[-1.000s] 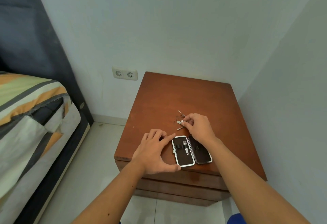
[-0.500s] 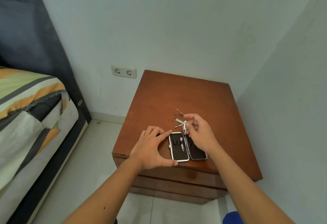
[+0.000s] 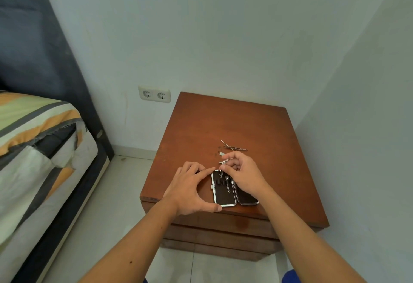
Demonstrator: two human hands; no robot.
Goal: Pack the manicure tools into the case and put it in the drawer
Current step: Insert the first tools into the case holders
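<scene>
A small manicure case (image 3: pixel 223 195) lies open near the front edge of the brown nightstand (image 3: pixel 257 126), dark inside with a silver rim. One metal tool (image 3: pixel 227 185) sits in its left half. My left hand (image 3: pixel 190 190) rests against the case's left side, forefinger along its top and thumb at its bottom corner. My right hand (image 3: pixel 244 176) holds a small silver tool (image 3: pixel 222 171) by its fingertips over the case's top edge. Another silver tool (image 3: pixel 224 161) lies just behind it. Two thin metal tools (image 3: pixel 233 147) lie loose farther back.
Closed drawer fronts (image 3: pixel 223 231) show below the nightstand top. A bed (image 3: pixel 38 148) with a striped cover stands on the left, across a strip of tiled floor. A double wall socket (image 3: pixel 154 94) is behind; a wall runs close on the right.
My right hand picked up a small silver tool from the loose pile and brought it back to the top edge of the open case. My left hand stayed at the case.
</scene>
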